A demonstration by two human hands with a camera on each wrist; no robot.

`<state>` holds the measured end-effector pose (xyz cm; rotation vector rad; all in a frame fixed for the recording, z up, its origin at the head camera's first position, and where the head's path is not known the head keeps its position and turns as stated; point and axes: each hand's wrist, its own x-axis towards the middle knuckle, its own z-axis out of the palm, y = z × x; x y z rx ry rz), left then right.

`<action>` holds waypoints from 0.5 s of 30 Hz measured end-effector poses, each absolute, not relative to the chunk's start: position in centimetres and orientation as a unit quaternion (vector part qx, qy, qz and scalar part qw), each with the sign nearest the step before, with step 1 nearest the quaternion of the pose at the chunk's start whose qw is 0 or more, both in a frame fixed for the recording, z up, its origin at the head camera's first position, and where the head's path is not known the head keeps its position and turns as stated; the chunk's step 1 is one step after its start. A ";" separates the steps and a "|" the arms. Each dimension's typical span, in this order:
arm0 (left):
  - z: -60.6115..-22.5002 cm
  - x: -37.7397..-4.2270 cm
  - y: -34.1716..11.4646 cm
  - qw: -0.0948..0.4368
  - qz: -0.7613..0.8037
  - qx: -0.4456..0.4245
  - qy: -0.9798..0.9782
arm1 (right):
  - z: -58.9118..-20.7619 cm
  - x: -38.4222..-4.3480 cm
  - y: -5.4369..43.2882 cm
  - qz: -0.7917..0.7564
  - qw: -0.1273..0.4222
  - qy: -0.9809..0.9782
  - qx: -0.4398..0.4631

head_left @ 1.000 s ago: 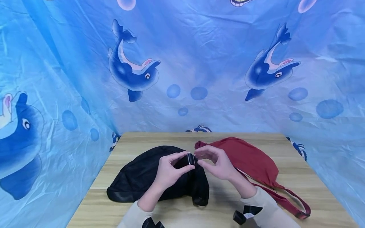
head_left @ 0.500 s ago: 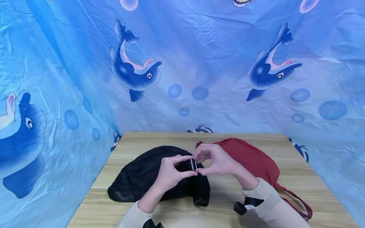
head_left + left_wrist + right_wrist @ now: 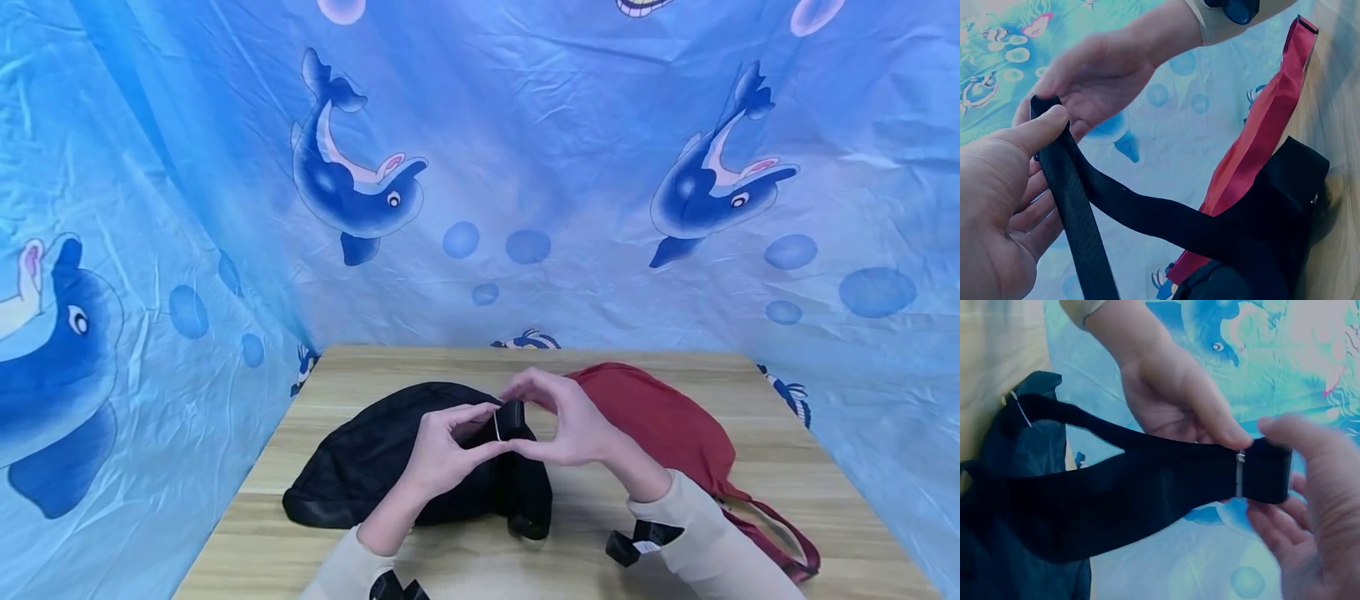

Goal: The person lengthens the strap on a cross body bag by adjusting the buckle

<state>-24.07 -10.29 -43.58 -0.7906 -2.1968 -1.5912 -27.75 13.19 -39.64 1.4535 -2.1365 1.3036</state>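
Note:
A black cloth bag (image 3: pixel 375 458) lies on the table, and its strap (image 3: pixel 1072 194) rises from it to both hands. My left hand (image 3: pixel 442 450) pinches the strap beside a thin metal slider (image 3: pixel 1239 475), thumb on the near side. Past the slider the strap folds into a short loop (image 3: pixel 1269 472). Around this loop my right hand (image 3: pixel 573 425) is curled, its thumb at one edge and fingers at the other. The strap partly hides the right fingertips in the wrist views.
To the right and behind lies a red cloth bag (image 3: pixel 660 425), its strap (image 3: pixel 787 533) trailing toward the front right. Both bags rest on a wood-grain table (image 3: pixel 600 550). A blue dolphin-print curtain (image 3: pixel 562 167) surrounds the back and sides.
The right hand moved in to the slider and pinched there, then spread around the strap loop, which now stands out on its side. The left hand stayed nearly in place.

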 end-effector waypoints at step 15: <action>-44.1 -24.2 -10.2 0.144 -0.579 -0.276 -0.753 | -39.9 -27.1 12.3 0.532 0.078 -0.725 0.431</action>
